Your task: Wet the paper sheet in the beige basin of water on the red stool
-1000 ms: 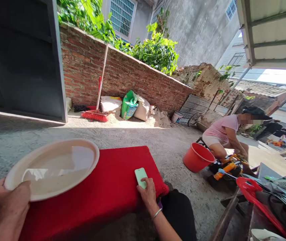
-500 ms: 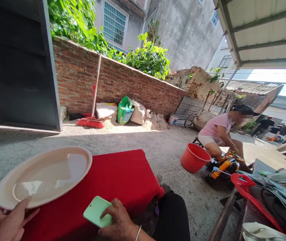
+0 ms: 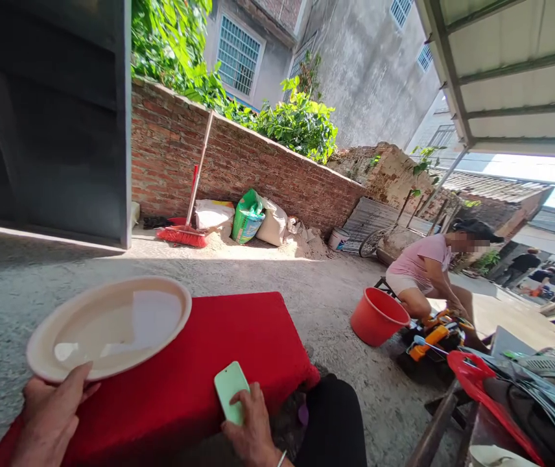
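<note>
A wide pale basin with reflections in it rests at the left end of a table covered in red cloth. My left hand grips its near rim, thumb over the edge and fingers partly tucked underneath. Toward the cloth's front edge is a light green mobile phone. My right hand is closed on the phone's lower end, with the thumb at the near left and the fingers curled over its face and right side. Whether the phone touches the cloth, I cannot tell.
A red bucket stands on the concrete, right of the table. Beyond it a seated person bends over a yellow-and-black machine. A red plastic bag lies at lower right. Brooms and sacks line the brick wall.
My right hand and the phone have shifted right, and the phone has turned more lengthwise. The whole view has swung slightly left. My left hand stays on the basin rim.
</note>
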A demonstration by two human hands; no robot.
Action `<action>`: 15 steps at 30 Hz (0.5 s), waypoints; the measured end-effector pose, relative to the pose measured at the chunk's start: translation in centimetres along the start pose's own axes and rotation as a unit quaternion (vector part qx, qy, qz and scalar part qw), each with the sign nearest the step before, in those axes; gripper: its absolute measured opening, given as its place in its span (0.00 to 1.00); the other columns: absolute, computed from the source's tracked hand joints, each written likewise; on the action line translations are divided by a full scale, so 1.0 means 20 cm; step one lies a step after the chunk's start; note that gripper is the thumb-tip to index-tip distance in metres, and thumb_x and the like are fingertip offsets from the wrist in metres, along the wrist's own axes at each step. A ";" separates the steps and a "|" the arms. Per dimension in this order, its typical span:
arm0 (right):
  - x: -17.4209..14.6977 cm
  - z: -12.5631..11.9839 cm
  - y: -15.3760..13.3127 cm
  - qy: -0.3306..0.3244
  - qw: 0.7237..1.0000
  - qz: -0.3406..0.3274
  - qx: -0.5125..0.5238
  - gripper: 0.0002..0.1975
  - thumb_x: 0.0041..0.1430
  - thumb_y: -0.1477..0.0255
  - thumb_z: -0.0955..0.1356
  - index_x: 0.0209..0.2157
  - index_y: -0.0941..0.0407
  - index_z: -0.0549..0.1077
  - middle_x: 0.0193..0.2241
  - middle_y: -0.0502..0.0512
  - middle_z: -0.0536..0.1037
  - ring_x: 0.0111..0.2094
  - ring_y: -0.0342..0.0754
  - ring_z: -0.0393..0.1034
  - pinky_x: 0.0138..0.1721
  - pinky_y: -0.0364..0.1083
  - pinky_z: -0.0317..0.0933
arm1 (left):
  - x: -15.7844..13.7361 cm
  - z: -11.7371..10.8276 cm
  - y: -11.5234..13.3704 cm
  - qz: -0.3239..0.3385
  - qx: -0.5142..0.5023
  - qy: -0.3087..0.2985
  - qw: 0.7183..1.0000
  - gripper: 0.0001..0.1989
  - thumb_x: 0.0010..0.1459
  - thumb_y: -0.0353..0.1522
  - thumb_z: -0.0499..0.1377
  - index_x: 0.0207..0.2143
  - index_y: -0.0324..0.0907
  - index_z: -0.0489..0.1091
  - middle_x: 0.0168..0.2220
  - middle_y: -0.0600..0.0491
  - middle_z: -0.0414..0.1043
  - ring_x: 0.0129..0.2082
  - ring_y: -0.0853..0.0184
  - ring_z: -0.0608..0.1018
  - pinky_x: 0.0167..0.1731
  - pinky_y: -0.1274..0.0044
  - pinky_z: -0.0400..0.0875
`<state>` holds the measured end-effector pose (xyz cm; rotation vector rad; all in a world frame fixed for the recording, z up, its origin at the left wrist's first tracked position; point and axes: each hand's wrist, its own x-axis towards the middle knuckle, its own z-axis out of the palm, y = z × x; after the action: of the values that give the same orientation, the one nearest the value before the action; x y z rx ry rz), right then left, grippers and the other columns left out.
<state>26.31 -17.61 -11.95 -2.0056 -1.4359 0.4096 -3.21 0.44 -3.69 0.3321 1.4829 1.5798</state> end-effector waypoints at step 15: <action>0.15 -0.62 0.36 0.239 0.960 0.138 0.042 0.12 0.49 0.61 0.69 0.34 0.52 0.73 0.35 0.55 0.71 0.41 0.58 0.69 0.44 0.54 0.64 | -0.02 -0.01 0.00 0.045 0.033 -0.027 0.998 0.26 0.19 0.34 0.65 0.29 0.44 0.66 0.32 0.57 0.70 0.25 0.66 0.71 0.13 0.72 0.71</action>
<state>39.80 -20.18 -6.94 -2.0587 -0.8349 0.0845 -3.14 0.07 -3.57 0.4822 1.4986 1.5814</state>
